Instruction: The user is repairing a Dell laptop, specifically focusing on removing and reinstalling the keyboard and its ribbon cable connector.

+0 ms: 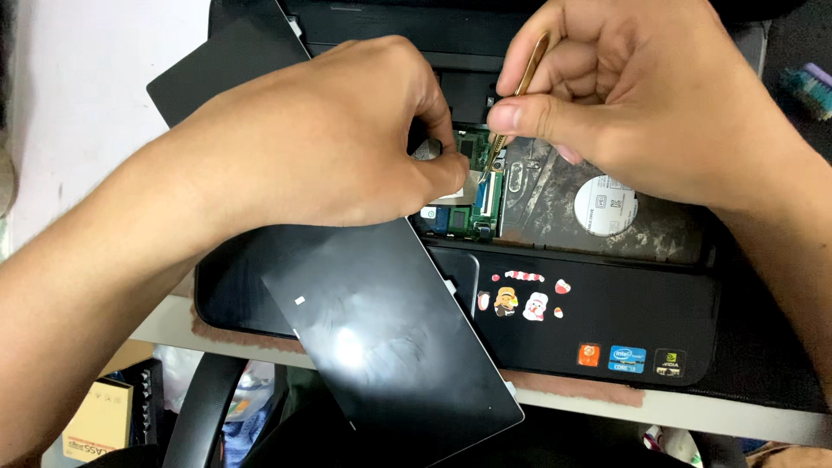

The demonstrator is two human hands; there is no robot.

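Your left hand [321, 139] sat over the open laptop [607, 321], fingers [446, 169] pinched on a small flat silver part [451, 195] at the green board [472, 212]. Couldn't tell what the part was; the hand hid most of it. Your right hand [641, 95] gripped gold tweezers [511, 108] between thumb and forefinger, remaining fingers curled in. The tweezer tip pointed down at the board, just beside the silver part; contact was too small to tell. The board lay in the opened bay, left of the drive [607, 204] with its round white label. A black panel [390, 338] lay tilted across the laptop's near-left corner, overhanging the surface [763, 420] edge. Small cartoon stickers [520, 299] and three square badges [628, 357] showed on the palm rest, near the right.
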